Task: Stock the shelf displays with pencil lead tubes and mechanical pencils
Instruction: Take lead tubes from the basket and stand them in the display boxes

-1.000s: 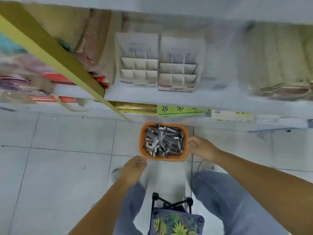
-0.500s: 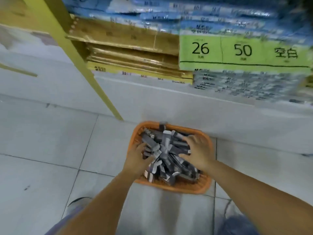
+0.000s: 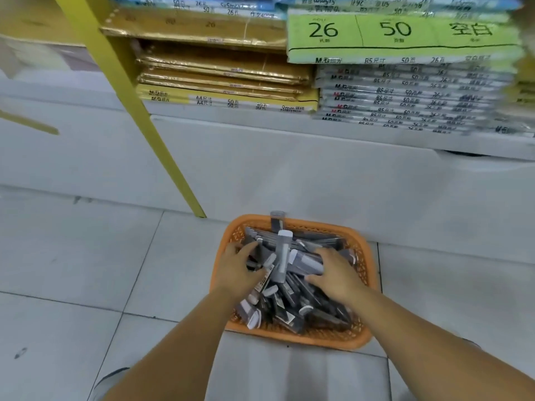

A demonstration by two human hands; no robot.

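On a pale tiled floor (image 3: 72, 256) at the foot of a white shelf (image 3: 289, 157), one orange basket (image 3: 372, 285) holds a heap of grey lead tubes (image 3: 292, 296), too many to count. The left hand (image 3: 236, 270) and right hand (image 3: 335, 274) both reach in palm down, fingers curled among the tubes; I cannot tell what either grips. One tube (image 3: 282, 256) stands upright between them.

An orange basket (image 3: 365, 287) of lead tubes (image 3: 282, 257) sits on the tiled floor (image 3: 72, 270)
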